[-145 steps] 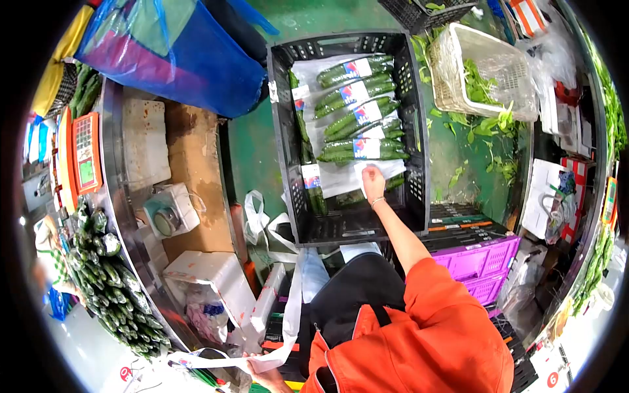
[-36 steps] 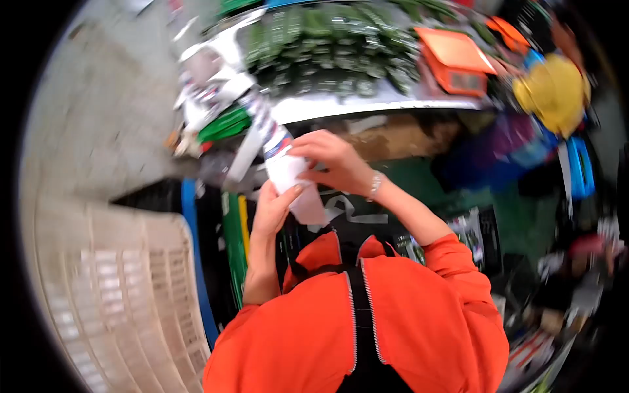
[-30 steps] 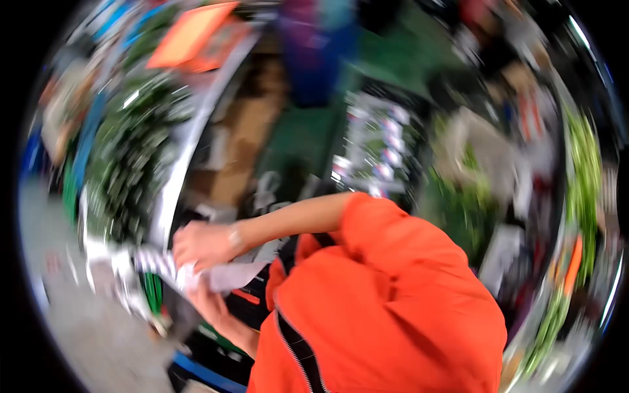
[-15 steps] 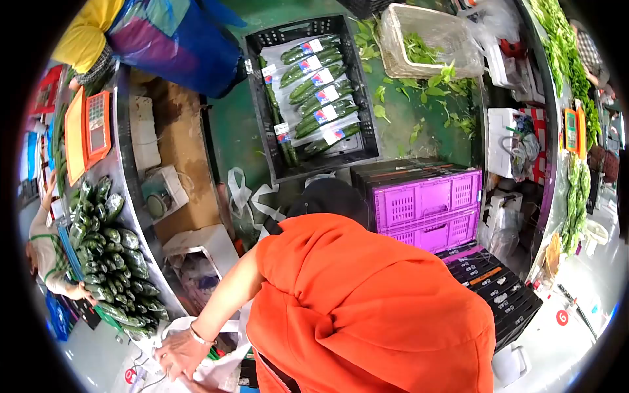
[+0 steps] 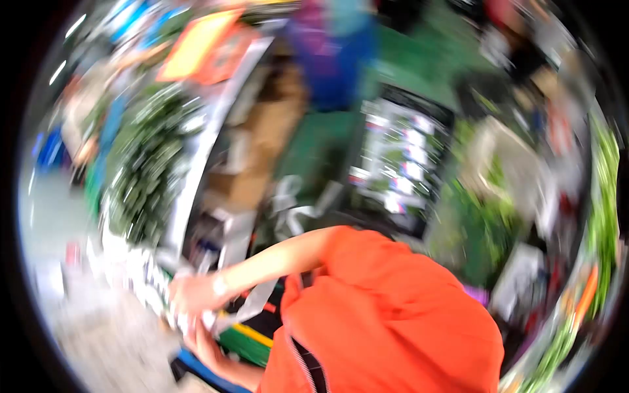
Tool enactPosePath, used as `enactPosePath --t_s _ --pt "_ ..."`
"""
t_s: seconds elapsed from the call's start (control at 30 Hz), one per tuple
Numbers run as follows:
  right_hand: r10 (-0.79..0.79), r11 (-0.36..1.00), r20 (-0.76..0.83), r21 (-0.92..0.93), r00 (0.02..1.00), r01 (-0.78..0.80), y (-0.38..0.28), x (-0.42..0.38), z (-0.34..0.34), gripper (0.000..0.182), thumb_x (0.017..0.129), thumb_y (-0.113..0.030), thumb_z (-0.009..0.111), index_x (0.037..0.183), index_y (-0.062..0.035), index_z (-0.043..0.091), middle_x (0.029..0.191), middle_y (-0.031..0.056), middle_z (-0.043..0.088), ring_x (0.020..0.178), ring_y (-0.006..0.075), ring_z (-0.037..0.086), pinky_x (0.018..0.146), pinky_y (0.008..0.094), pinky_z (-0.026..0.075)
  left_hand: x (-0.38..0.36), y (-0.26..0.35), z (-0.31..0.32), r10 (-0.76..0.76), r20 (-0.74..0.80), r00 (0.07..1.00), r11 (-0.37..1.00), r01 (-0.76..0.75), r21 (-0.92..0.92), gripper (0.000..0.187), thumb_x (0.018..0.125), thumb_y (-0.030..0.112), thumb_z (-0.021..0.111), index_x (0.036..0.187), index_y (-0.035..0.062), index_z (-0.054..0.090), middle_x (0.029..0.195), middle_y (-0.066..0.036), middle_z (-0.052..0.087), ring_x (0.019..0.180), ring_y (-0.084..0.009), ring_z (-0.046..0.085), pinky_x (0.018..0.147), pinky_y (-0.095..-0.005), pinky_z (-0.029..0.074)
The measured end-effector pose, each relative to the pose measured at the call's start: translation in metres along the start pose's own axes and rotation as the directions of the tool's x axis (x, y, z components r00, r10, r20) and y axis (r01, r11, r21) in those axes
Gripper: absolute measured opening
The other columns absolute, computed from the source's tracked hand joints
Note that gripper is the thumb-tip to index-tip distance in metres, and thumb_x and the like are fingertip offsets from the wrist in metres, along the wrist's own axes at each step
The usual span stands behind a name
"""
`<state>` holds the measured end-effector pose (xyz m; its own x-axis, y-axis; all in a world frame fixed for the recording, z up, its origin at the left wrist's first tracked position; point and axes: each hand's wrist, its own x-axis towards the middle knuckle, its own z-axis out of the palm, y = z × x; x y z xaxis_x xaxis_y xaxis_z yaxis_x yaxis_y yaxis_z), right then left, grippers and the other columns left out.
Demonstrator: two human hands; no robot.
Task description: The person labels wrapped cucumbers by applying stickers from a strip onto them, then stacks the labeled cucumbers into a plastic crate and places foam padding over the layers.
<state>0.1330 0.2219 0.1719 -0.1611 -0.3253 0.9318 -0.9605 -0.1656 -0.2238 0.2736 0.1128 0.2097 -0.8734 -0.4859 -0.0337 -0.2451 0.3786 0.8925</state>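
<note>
Blurred market stall, cucumbers (image 5: 141, 173) piled far left. Near left, right hand (image 5: 187, 295) and left hand (image 5: 204, 338) meet on white bags (image 5: 226, 318); whether the fingers pinch them, I cannot tell.

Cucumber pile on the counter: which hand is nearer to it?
Right. In the picture the right hand is just below the cucumber pile; the left hand is farther, beneath it.

Motion blur smears our hands (image 5: 193, 308); beside the counter (image 5: 196, 157), what they grip is unreadable.
</note>
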Motion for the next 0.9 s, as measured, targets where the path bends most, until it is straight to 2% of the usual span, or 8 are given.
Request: enactPosePath --t_s 0.23,0.4,0.5,0.57,0.67,0.77,0.83,0.9 --pt "0.009 0.939 0.251 0.331 0.968 -0.095 0.024 0.021 -0.047 0.012 0.069 -0.015 0.062 0.076 -0.0058 0.061 0.078 0.0017 0.058 0.075 0.02 0.051 0.065 0.0305 0.045 -0.001 0.038 0.034 -0.064 0.075 0.995 0.997 0.061 0.04 0.017 0.085 0.012 0.051 0.095 0.0001 0.058 0.072 0.004 0.052 0.06 -0.0033 0.044 0.052 -0.0203 0.035" --pt "0.001 0.903 0.468 0.38 0.884 -0.202 0.069 0.044 -0.049 0.009 0.074 -0.012 0.061 0.077 -0.0042 0.063 0.076 0.0045 0.058 0.071 0.0205 0.053 0.065 0.0299 0.045 0.033 0.039 0.038 -0.059 0.378 0.924 0.953 0.165 -0.256 0.032 0.085 0.0 0.035 0.114 -0.002 0.049 0.107 -0.008 0.059 0.088 -0.0122 0.057 0.078 -0.0255 0.043" --pt "0.18 0.782 0.628 0.375 0.757 -0.497 0.11 0.075 -0.051 0.008 0.076 -0.01 0.061 0.077 -0.0024 0.064 0.071 0.0071 0.057 0.064 0.0198 0.056 0.061 0.0276 0.045 0.061 -0.002 0.033 0.034 0.566 0.824 0.896 0.226 -0.383 0.038 0.082 0.0 0.039 0.12 -0.0025 0.045 0.106 -0.009 0.057 0.093 -0.0175 0.057 0.087 -0.031 0.041" --pt "0.358 0.693 0.567 0.371 0.742 -0.618 0.148 0.095 -0.05 0.01 0.078 -0.011 0.061 0.079 -0.0015 0.064 0.07 0.0025 0.058 0.063 0.0085 0.052 0.057 0.0218 0.042 0.081 -0.018 0.033 0.058 0.574 0.817 0.827 0.283 -0.486 0.039 0.081 0.001 0.042 0.12 -0.0023 0.045 0.102 -0.009 0.057 0.092 -0.0188 0.056 0.087 -0.0325 0.041" --pt "0.72 0.45 0.333 0.444 0.609 -0.775 0.204 0.118 -0.048 0.016 0.081 -0.017 0.061 0.084 -0.001 0.065 0.06 -0.0014 0.057 0.048 0.0005 0.044 0.04 0.0165 0.032 0.109 -0.024 0.035 0.473 0.378 0.796 0.414 0.179 -0.893 0.048 0.079 0.015 0.052 0.123 -0.0001 0.041 0.09 -0.009 0.053 0.09 -0.024 0.052 0.089 -0.0489 0.039" --pt "0.756 0.409 0.246 0.545 0.606 -0.732 0.239 0.131 -0.052 0.019 0.083 -0.016 0.06 0.091 0.0011 0.063 0.06 0.0016 0.058 0.047 0.0038 0.048 0.041 0.0174 0.033 0.164 -0.017 0.034 0.427 0.1 0.899 -0.046 0.132 -0.99 0.055 0.085 0.024 0.046 0.131 0.0017 0.026 0.087 -0.006 0.049 0.086 -0.0216 0.05 0.089 -0.0521 0.039" --pt "0.741 0.432 0.214 0.574 0.636 -0.696 0.253 0.133 -0.044 0.021 0.084 -0.015 0.058 0.096 0.0015 0.06 0.069 0.004 0.061 0.055 0.007 0.054 0.049 0.0174 0.04 0.218 -0.002 0.029 0.099 -0.036 0.994 0.265 -0.061 -0.962 0.042 0.086 0.016 0.047 0.125 0.0021 0.039 0.084 -0.001 0.051 0.081 -0.0128 0.051 0.079 -0.0405 0.047" --pt "0.721 0.438 0.226 0.584 0.655 -0.684 0.266 0.13 -0.036 0.021 0.084 -0.011 0.056 0.1 0.0021 0.06 0.08 0.0059 0.062 0.068 0.0085 0.057 0.059 0.0192 0.044 0.3 0.014 0.026 0.004 -0.104 0.995 0.447 -0.094 -0.89 0.031 0.08 0.007 0.057 0.111 0.0012 0.052 0.075 0.0 0.052 0.067 -0.0104 0.053 0.066 -0.0281 0.049"
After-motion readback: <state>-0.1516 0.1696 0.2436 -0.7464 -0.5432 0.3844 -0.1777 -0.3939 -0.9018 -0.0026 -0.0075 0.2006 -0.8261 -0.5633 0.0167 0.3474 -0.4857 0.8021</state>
